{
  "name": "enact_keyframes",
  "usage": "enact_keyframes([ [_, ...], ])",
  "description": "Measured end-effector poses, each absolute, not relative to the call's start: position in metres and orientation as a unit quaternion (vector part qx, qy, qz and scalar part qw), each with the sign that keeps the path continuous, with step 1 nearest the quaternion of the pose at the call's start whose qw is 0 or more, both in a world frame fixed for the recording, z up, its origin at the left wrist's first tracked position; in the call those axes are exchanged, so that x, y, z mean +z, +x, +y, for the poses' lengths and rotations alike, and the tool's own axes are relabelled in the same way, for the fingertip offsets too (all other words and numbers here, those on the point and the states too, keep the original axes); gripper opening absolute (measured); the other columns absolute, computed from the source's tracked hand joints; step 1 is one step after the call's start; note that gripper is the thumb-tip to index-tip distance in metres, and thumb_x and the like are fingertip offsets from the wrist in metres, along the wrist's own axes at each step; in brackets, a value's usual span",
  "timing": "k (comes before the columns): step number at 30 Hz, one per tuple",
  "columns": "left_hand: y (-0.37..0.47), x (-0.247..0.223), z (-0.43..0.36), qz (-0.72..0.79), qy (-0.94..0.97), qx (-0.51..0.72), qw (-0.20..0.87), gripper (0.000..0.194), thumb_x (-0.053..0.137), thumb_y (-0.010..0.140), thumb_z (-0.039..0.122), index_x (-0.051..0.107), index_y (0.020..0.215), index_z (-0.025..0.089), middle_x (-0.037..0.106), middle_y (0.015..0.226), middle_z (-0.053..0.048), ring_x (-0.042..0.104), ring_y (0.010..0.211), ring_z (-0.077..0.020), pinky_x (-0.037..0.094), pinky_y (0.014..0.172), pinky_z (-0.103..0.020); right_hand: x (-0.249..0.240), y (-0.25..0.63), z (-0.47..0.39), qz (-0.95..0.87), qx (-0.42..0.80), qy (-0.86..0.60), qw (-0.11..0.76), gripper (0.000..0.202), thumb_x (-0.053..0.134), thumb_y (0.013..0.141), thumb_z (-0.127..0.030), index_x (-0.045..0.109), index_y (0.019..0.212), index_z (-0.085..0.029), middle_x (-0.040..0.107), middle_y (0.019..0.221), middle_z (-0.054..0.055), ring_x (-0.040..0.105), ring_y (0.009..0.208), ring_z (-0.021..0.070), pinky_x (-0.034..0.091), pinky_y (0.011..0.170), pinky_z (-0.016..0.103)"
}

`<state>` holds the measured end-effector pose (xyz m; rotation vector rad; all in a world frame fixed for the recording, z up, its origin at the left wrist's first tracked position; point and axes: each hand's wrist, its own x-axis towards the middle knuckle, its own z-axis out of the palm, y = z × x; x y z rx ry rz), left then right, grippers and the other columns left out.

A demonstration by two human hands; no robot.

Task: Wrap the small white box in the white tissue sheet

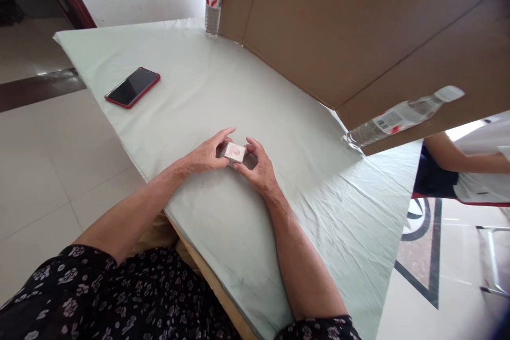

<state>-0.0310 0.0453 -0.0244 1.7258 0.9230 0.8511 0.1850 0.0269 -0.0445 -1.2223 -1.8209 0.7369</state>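
Observation:
A small whitish box with a reddish print on top (235,152) is on the pale green tablecloth (223,85), close to the near edge. My left hand (206,154) curves around the box's left side, its thumb at the near side and its fingers at the far side. From the right, my right hand (257,166) touches the box, thumb near its front corner and index finger bent behind it. The box sits between both hands, and its lower sides are partly hidden by the fingers.
A dark phone with a red case (133,87) lies at the left. Tall brown cardboard panels (303,21) stand across the far right side, with one water bottle (214,0) at the back and another (398,118) at the right. A person's arm (458,156) shows beyond.

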Motion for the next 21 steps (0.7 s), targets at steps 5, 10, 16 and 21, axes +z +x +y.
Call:
enact_keyframes([
  [5, -0.032, -0.019, 0.043, 0.38, 0.71, 0.335, 0.488, 0.089, 0.065, 0.071, 0.023, 0.036, 0.156, 0.02, 0.062, 0.12, -0.008, 0.06, 0.104, -0.0213, 0.048, 0.091, -0.036, -0.041, 0.186, 0.025, -0.736, 0.291, -0.474, 0.387, 0.076, 0.082, 0.072, -0.041, 0.051, 0.141, -0.03, 0.071, 0.115, 0.006, 0.066, 0.107, 0.0262, 0.045, 0.105, 0.049],
  [10, -0.031, -0.018, 0.042, 0.389, 0.71, 0.328, 0.487, 0.089, 0.063, 0.07, 0.022, 0.037, 0.155, 0.018, 0.061, 0.122, -0.009, 0.06, 0.104, -0.0215, 0.049, 0.089, -0.035, -0.038, 0.187, 0.022, -0.746, 0.284, -0.467, 0.382, 0.075, 0.08, 0.076, -0.05, 0.051, 0.142, -0.028, 0.069, 0.126, 0.01, 0.066, 0.112, 0.0279, 0.046, 0.105, 0.051],
  [16, -0.03, -0.023, 0.045, 0.373, 0.715, 0.337, 0.486, 0.091, 0.063, 0.069, 0.019, 0.036, 0.156, 0.017, 0.062, 0.119, -0.009, 0.061, 0.101, -0.0204, 0.05, 0.087, -0.034, -0.029, 0.184, 0.017, -0.73, 0.245, -0.468, 0.433, 0.05, 0.065, 0.089, -0.058, 0.06, 0.13, -0.028, 0.066, 0.133, 0.01, 0.065, 0.119, 0.0277, 0.048, 0.106, 0.051],
  [21, -0.03, -0.022, 0.043, 0.366, 0.726, 0.335, 0.477, 0.09, 0.061, 0.07, 0.017, 0.036, 0.157, 0.018, 0.064, 0.118, -0.009, 0.06, 0.095, -0.0186, 0.05, 0.083, -0.031, -0.026, 0.182, 0.015, -0.766, 0.139, -0.451, 0.437, 0.027, 0.068, 0.092, -0.043, 0.069, 0.115, -0.029, 0.071, 0.126, 0.009, 0.066, 0.119, 0.0272, 0.048, 0.105, 0.05],
])
